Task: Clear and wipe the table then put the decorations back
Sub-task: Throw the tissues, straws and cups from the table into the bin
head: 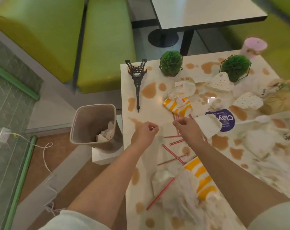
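The white table (pixel 157 113) is blotched with brown spills and strewn with litter. Red straws (pixel 173 155) lie scattered at its near left among crumpled napkins (pixel 177 201) and yellow-striped wrappers (pixel 202 178). My left hand (pixel 144 132) hovers above the table's left edge, fingers curled, pinching a thin pale stick (pixel 152 128). My right hand (pixel 184 126) is curled beside it, pinching a red straw (pixel 175 116). A dark Eiffel Tower model (pixel 137 80) lies flat at the far left. Two green plants in wire frames (pixel 171 63) (pixel 235 67) stand at the back.
A beige bin (pixel 92 125) holding paper waste stands on a low white block left of the table. A purple-labelled lid (pixel 225 120), a white spoon (pixel 257 120), dotted paper pieces (pixel 248 101) and a pink cup (pixel 253 46) lie further right. Green benches and another table stand behind.
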